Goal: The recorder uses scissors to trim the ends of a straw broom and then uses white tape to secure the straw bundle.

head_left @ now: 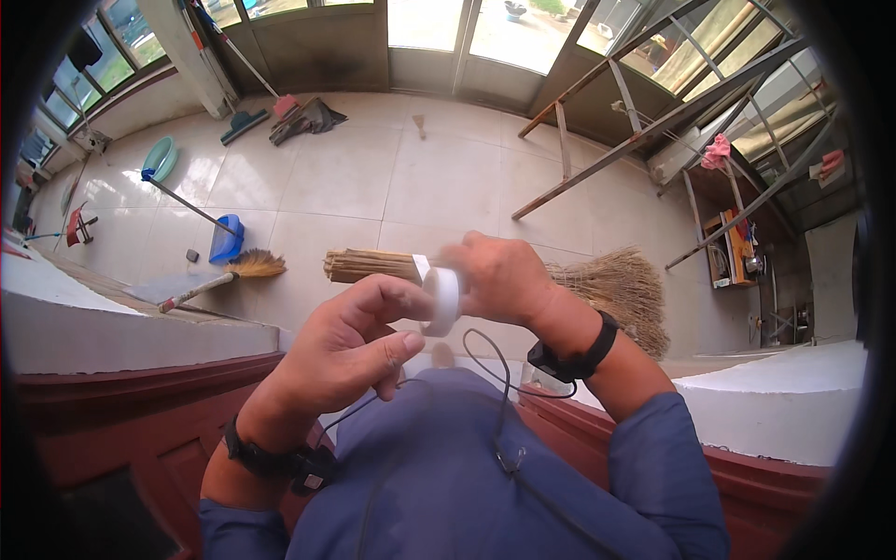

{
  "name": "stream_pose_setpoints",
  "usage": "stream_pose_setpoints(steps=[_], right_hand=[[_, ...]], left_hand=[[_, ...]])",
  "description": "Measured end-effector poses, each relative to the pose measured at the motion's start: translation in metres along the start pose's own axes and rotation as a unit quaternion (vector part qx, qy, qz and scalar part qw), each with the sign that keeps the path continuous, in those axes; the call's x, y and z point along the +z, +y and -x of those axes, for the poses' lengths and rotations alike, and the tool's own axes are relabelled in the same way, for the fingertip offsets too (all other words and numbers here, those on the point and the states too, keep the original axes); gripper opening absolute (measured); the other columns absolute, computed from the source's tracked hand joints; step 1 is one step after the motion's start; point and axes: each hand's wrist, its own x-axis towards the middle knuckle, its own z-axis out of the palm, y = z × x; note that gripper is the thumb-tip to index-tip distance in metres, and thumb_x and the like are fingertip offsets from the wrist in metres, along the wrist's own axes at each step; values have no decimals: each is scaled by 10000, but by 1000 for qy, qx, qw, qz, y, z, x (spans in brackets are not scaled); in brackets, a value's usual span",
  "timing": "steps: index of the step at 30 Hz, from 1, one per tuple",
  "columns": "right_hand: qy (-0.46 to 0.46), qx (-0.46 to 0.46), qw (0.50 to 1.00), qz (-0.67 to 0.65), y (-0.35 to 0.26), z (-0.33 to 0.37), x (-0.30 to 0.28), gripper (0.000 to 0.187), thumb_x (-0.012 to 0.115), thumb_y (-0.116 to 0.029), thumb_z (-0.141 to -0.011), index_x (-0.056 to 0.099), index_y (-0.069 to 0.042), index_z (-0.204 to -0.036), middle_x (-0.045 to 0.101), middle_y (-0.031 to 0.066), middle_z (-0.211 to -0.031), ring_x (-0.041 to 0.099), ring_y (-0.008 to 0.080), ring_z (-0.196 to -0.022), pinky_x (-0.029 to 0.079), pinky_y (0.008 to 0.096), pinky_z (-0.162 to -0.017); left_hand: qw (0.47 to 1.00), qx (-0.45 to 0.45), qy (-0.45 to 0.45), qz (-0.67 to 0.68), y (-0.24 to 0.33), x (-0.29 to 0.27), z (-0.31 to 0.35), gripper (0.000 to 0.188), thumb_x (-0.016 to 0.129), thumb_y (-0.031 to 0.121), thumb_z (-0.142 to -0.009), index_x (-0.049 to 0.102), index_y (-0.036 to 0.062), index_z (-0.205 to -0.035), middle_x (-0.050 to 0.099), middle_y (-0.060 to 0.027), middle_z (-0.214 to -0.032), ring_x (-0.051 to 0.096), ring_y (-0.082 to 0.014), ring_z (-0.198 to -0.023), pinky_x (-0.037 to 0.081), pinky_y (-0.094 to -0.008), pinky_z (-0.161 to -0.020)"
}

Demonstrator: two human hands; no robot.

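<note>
A straw broom lies crosswise in front of me, its bundled stick handle (373,265) at the left and its bristles (621,294) fanning out at the right. A white strip of tape (422,267) circles the handle. Just below hangs a white roll of tape (442,302). My right hand (509,280) is closed at the roll's right side, over the broom, its fingertips blurred and partly hidden. My left hand (359,336) is at the roll's left, thumb and index finger apart, the index fingertip touching the roll.
On the tiled floor lie a blue dustpan (226,239), a small broom (254,265), a green basin (161,159) and a dark cloth (313,119). A metal frame (607,173) stands at the right. Low white walls (201,322) flank me. Cables (509,392) hang before my body.
</note>
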Motion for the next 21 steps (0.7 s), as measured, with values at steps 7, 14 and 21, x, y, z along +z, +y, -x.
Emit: stream_pose_setpoints(steps=[7,14,21], right_hand=[[27,20,999,-8,11,-15,-24,361,785,-386,-760,697,-127,-994,655,93,-832,677,304,-741,558,405,-650],[29,46,995,-78,6,-26,-47,412,762,-469,-787,679,-82,-900,683,87,-818,676,303,-800,542,415,-697],[-19,101,982,-160,5,-26,-56,433,823,-314,-777,710,-11,-1065,689,129,-876,666,223,-788,537,328,-737]], left_hand=[[997,34,40,-54,-44,-9,10,166,565,-39,-961,522,32,-1105,628,-144,-1177,593,-61,-658,517,-182,-509],[992,60,97,-56,-50,-10,10,184,608,12,-982,490,22,-1123,661,-116,-1029,621,-83,-644,539,-210,-540],[986,64,145,-54,-54,-15,11,182,644,49,-977,515,1,-1095,663,-88,-936,640,-90,-637,547,-219,-558]])
